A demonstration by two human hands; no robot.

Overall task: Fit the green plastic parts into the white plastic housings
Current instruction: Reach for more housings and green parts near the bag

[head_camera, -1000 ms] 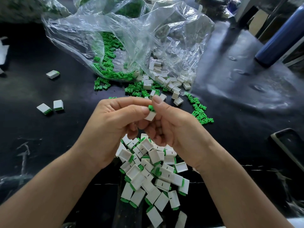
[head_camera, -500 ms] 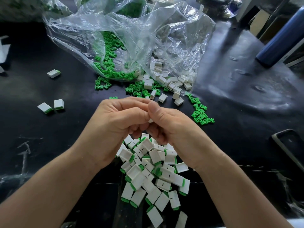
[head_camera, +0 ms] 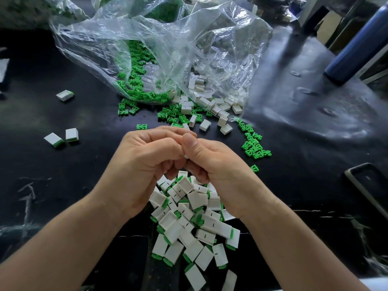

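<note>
Hands: left hand (head_camera: 142,164), right hand (head_camera: 218,166) pinch one housing (head_camera: 185,156); three stray assemblies (head_camera: 72,134) left.

A glossy black table (head_camera: 294,106) mirrors pale light along its far right side, where a dark blue bottle (head_camera: 354,47) stands before blurred cardboard boxes (head_camera: 329,24).

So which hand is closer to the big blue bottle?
Right. The right hand sits down-left of the blue bottle, far from it; the left hand is even farther, beyond the right hand.
</note>
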